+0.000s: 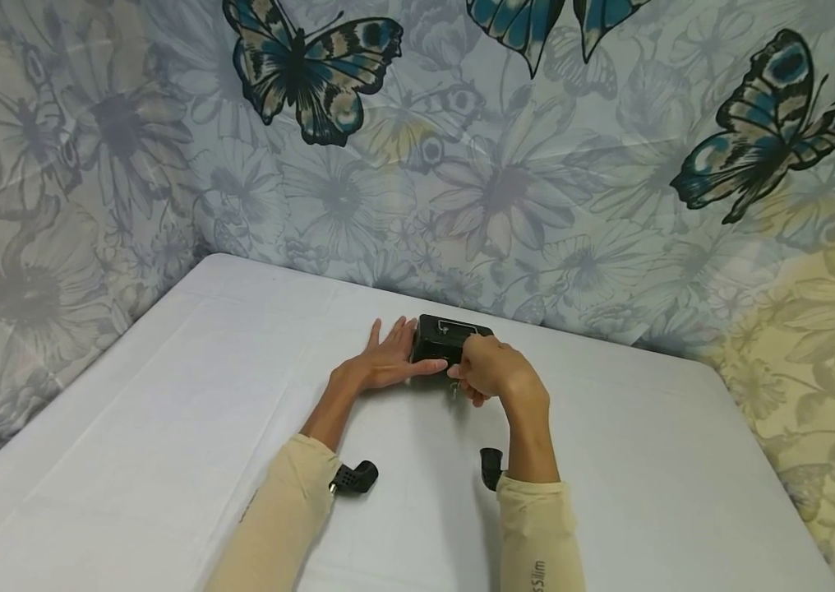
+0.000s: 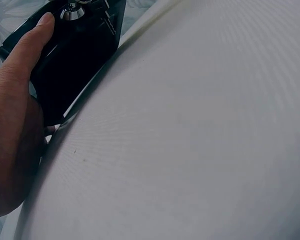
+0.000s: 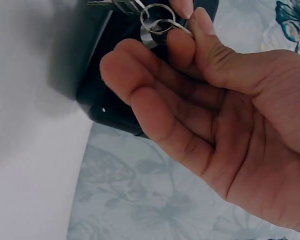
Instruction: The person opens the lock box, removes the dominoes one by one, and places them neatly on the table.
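A small black metal cash box (image 1: 428, 333) with a wire handle on its lid stands near the table's far edge. Against its left side rests my left hand (image 1: 388, 366), fingers straight and spread, the thumb laid along the front. In the left wrist view that thumb (image 2: 32, 42) touches the box beside a silver lock (image 2: 72, 14). My right hand (image 1: 495, 370) is at the front of the box. Its thumb and index finger pinch a key at the lock, mostly hidden by the fingertips. From it hangs a key ring (image 3: 142, 20) with another key (image 3: 102, 4).
The box stands on a table with a white cloth (image 1: 166, 395). Behind it rises a wall covering (image 1: 506, 189) printed with flowers and butterflies. A black wrist camera (image 1: 355, 477) juts from the left sleeve, another (image 1: 491, 469) from the right.
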A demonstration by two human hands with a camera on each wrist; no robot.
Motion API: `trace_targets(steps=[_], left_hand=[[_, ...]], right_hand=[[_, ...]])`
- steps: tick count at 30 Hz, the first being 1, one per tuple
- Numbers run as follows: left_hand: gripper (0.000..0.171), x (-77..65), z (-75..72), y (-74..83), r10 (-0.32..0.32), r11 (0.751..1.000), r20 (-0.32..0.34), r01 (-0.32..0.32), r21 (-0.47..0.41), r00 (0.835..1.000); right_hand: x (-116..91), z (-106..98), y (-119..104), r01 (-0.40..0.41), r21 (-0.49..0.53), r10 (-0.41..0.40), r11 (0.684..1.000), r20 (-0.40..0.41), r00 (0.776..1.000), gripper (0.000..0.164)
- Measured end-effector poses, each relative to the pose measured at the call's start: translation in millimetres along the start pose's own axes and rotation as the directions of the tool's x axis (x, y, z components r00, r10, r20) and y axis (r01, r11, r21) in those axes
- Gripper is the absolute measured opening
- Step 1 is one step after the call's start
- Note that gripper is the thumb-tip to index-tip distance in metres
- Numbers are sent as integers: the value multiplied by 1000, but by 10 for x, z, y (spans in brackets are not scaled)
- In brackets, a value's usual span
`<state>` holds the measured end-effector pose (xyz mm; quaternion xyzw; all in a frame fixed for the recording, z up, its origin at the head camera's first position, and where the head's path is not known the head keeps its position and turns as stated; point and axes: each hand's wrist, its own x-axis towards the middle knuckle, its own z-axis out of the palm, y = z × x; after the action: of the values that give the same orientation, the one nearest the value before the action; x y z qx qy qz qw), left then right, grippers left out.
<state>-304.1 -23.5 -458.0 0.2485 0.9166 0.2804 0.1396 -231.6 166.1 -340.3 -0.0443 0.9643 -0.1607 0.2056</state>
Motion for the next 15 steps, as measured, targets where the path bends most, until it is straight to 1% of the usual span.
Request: trace_targets(steps=[8, 10, 15], left_hand=[[127, -14, -26, 5, -7, 1000, -3, 7, -23, 1000], [126, -26, -32, 13, -9, 1000, -7, 9, -23, 1000], [126, -32, -29, 12, -4, 1000, -4, 4, -18, 1000]], right_hand=[[17, 25, -44, -21, -52, 20, 998, -30, 999, 28], [17, 29, -52, -24, -52, 22, 998, -34, 999, 28], [8, 18, -42, -19, -43, 18, 999, -9, 1000, 29]])
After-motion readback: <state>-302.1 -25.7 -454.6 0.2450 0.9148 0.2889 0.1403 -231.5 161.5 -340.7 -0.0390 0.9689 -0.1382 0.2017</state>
